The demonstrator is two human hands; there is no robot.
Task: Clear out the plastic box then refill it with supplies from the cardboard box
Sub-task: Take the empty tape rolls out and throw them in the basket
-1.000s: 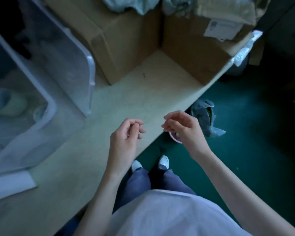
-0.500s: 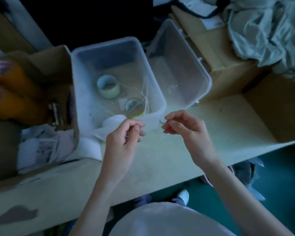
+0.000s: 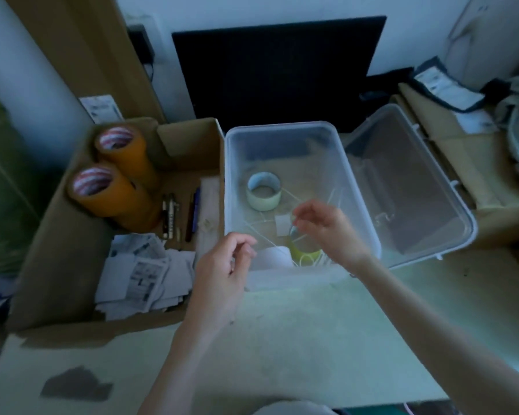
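So far left there's the cardboard box (image 3: pixel 57 250) sitting on the counter (image 3: pixel 297 339), open on top, with its long side running from the near edge toward the wall. In its back corner two fat orange tape rolls (image 3: pixel 114 187) lie tipped over, open cores pointing up and toward the wall, one just in front of the other and touching. Next to them a few pens (image 3: pixel 174 217) lie lined up front to back, and the near half of the box is stuffed with crumpled printed papers (image 3: pixel 141 274). The left hand (image 3: pixel 222 274) hovers at the near left corner of the plastic box (image 3: pixel 282 130), fingers loosely curled with thumb and fingertips close together; can't tell if it's actually pinching anything. The clear plastic box sits right beside the cardboard one, walls touching, long axis also front to back. Inside: a pale tape roll (image 3: pixel 263 195) standing on its flat side, hole up, some thin white zip ties (image 3: pixel 258 232) scattered at angles, and a yellowish roll (image 3: pixel 306 250) near the front wall. The right hand (image 3: pixel 330 232) is inside over that roll, fingers curled, seems to pinch a thin tie, but it's blurry. To the right the clear lid (image 3: pixel 411 187) leans against the box.
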